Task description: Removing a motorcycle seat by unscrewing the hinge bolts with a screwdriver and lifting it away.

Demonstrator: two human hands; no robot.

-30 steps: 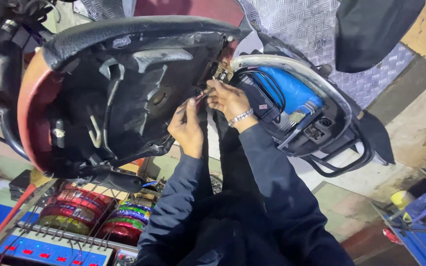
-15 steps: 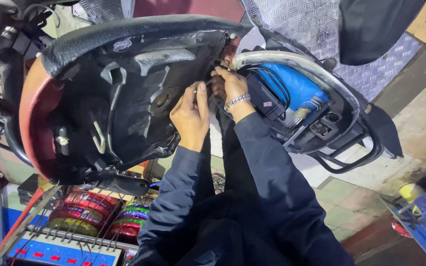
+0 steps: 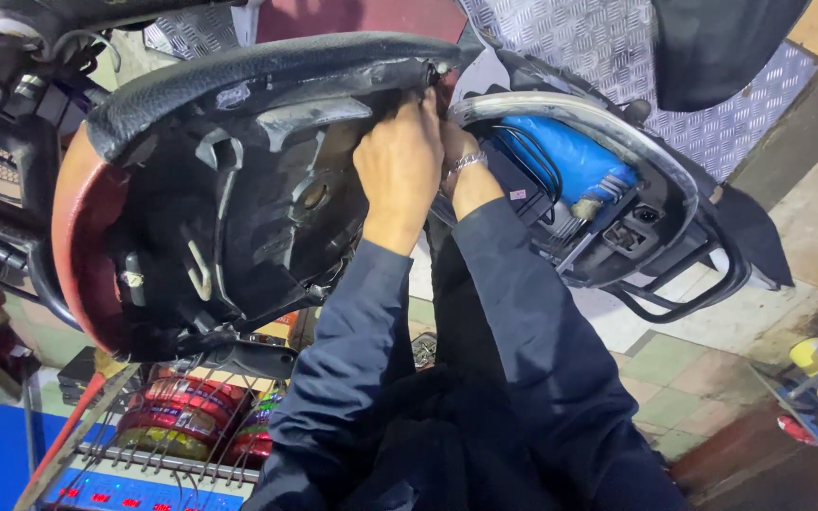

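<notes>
A raised scooter seat (image 3: 239, 189) shows its black plastic underside, with a textured black cover and a red rim on the left. My left hand (image 3: 398, 166) presses on the seat's underside near the hinge at the top. My right hand (image 3: 458, 156), with a metal bracelet on the wrist, sits just behind it at the same hinge, mostly hidden by the left hand. What the fingers grip is hidden. Right of the hands lies the open under-seat compartment (image 3: 617, 237) with a blue part (image 3: 570, 156) and wiring inside.
A black rear grab rail (image 3: 702, 289) curves around the compartment. Checkered metal plate (image 3: 579, 38) lies beyond. Below are reels of coloured material (image 3: 177, 421) on a wire rack, tiled floor (image 3: 684, 378), and a yellow cup (image 3: 811, 355) at the right.
Both hands have moved up and deeper toward the seat hinge; the left hand now covers most of the right. The view has shifted closer.
</notes>
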